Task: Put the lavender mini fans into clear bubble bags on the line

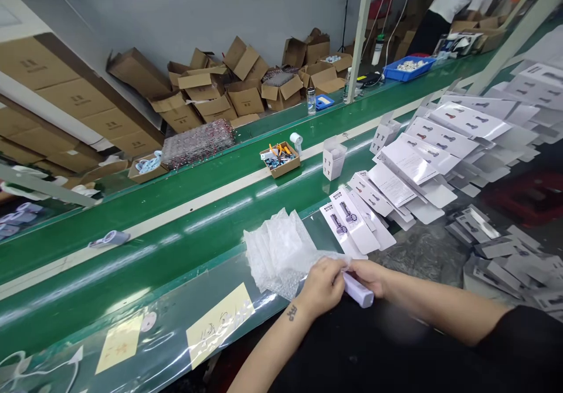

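Note:
My left hand (pixel 324 286) is closed on the mouth of a clear bubble-wrap bag (pixel 323 257), close to the front edge of the bench. A pale purple device with a squared handle (pixel 358 291) sticks out of the wrap toward me; its other end is hidden by the bag and my fingers. My right hand (pixel 368 274) grips this device from the far side, its fingers partly hidden. Just left of both hands lies a pile of bubble-wrap bags (pixel 277 246). Flat printed cartons (pixel 352 220) lie right behind my hands.
Many unfolded cartons (pixel 422 158) overlap along the right. On the green conveyor (pixel 176 234) stand an upright white box (pixel 334 158), a small tools box (pixel 284 167) and a purple device (pixel 115 238). Cardboard boxes (pixel 246 97) line the wall; a person (pixel 448 6) bends at the far right.

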